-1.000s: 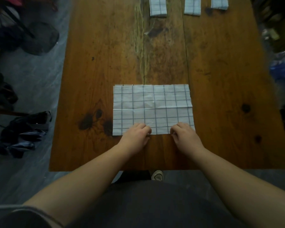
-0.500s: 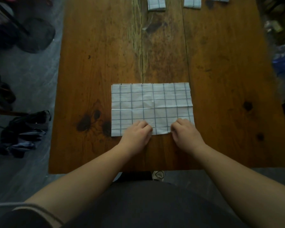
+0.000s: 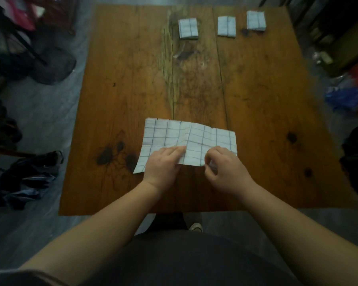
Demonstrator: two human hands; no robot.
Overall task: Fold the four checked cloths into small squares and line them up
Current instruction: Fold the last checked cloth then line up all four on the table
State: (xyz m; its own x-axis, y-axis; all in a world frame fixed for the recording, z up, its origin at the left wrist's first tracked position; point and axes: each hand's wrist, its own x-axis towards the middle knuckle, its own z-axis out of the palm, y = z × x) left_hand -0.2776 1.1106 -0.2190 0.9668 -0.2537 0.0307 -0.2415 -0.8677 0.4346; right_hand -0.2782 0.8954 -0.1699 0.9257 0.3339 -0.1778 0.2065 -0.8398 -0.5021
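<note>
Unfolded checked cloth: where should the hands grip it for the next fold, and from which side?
Probably grip the checked cloth along its near long edge, coming from the person's side. It lies spread wide on the table, and that edge is closest. The right hand pinches it there; the left hand rests on it.

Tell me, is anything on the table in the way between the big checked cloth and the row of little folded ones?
Nothing visible is in the way. Between the checked cloth and the three folded squares lies only bare, stained wooden table.
</note>
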